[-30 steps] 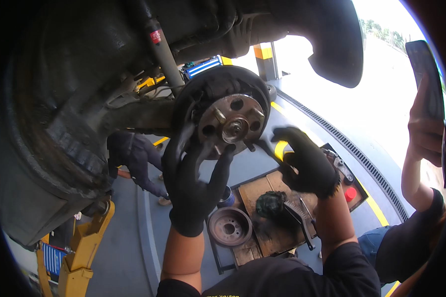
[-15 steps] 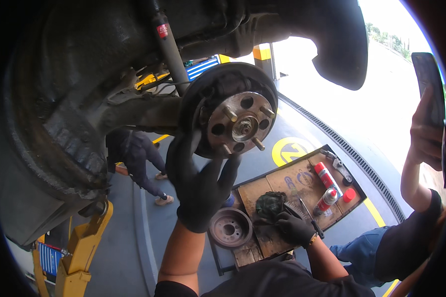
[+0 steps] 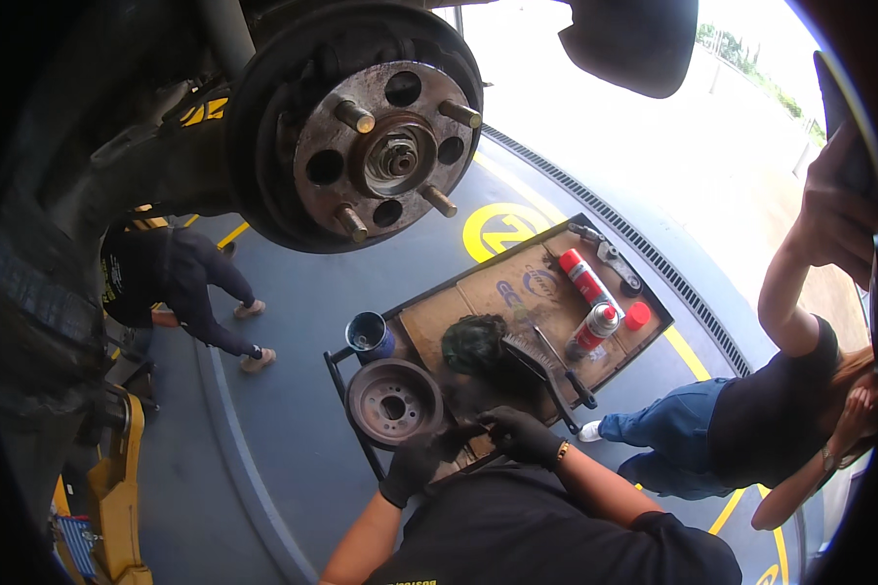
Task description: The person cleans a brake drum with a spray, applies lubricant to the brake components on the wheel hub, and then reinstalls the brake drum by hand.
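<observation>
My left hand [image 3: 415, 466], in a black glove, is low over the near edge of the cart, just below a rusty brake drum [image 3: 364, 414]. My right hand [image 3: 524, 437], also gloved, is close beside it. Both have their fingers closed toward each other around something dark that I cannot make out. Beyond my right hand lie a wire brush [image 3: 529, 359] and a dark green, grimy rag [image 3: 470, 344]. A blue can [image 3: 379, 343] stands behind the drum. Higher up, the wheel hub [image 3: 307, 200] shows several bare studs, with no hand on it.
Cardboard [image 3: 449, 310] covers the cart. Two red-topped spray cans [image 3: 583, 277], a red cap [image 3: 638, 315] and a grey metal tool [image 3: 610, 261] lie on its far right. One person [image 3: 771, 409] stands right, raising a dark device; another [image 3: 180, 273] bends at left near a yellow lift arm [image 3: 122, 487].
My left hand has come down from the hub to the cart, beside my right hand. My right hand has drawn back from the wire brush. The view has shifted, bringing the hub nearer.
</observation>
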Demonstrator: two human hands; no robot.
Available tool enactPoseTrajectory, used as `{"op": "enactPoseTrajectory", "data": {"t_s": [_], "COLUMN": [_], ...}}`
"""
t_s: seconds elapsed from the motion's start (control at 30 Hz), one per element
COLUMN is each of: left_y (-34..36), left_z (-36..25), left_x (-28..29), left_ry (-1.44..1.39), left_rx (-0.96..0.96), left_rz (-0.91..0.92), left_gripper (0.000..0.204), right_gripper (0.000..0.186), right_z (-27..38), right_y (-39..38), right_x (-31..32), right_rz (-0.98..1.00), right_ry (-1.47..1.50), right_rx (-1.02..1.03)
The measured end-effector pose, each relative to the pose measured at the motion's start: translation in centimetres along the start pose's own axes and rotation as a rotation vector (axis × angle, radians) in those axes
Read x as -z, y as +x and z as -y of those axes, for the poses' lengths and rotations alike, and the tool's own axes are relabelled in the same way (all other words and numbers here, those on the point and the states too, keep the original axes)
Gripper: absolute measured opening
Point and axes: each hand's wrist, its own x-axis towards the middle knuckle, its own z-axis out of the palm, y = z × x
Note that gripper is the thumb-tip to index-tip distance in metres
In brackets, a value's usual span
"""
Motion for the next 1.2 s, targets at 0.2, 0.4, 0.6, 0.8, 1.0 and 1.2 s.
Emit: {"op": "enactPoseTrajectory", "data": {"t_s": [0.2, 0.4, 0.6, 0.8, 1.0, 1.2], "left_y": [4.0, 4.3, -0.2, -2.2, -4.9, -5.7], "left_z": [0.4, -2.1, -0.5, 1.8, 3.4, 4.5], "left_x": [-2.2, -1.9, -1.0, 1.3, 2.1, 2.6], "left_ry": [-0.011, 0.233, 0.140, 0.308, 0.375, 0.411], "left_rx": [0.015, -0.128, -0.103, -0.217, -0.167, -0.327], "left_rz": [-0.193, -0.405, -0.257, -0.461, -0.553, -0.504], "left_gripper": [0.045, 0.054, 0.044, 0.040, 0.033, 0.039], "right_gripper": [0.026, 0.079, 0.112, 0.094, 0.083, 0.086], "right_z": [-6.6, -12.8, -14.4, -11.5, 5.6, 18.6], "right_y": [-2.6, -2.1, 3.7, 5.3, 4.1, 6.0], "right_x": [6.3, 12.0, 16.2, 18.4, 13.4, 7.3], "right_rz": [-0.534, -1.008, -0.818, -0.950, -0.846, -0.407], "right_ry": [-0.675, -0.666, -0.111, -0.478, -0.422, -0.424], "right_rx": [-0.037, -0.142, -0.104, 0.026, 0.288, 0.444]}}
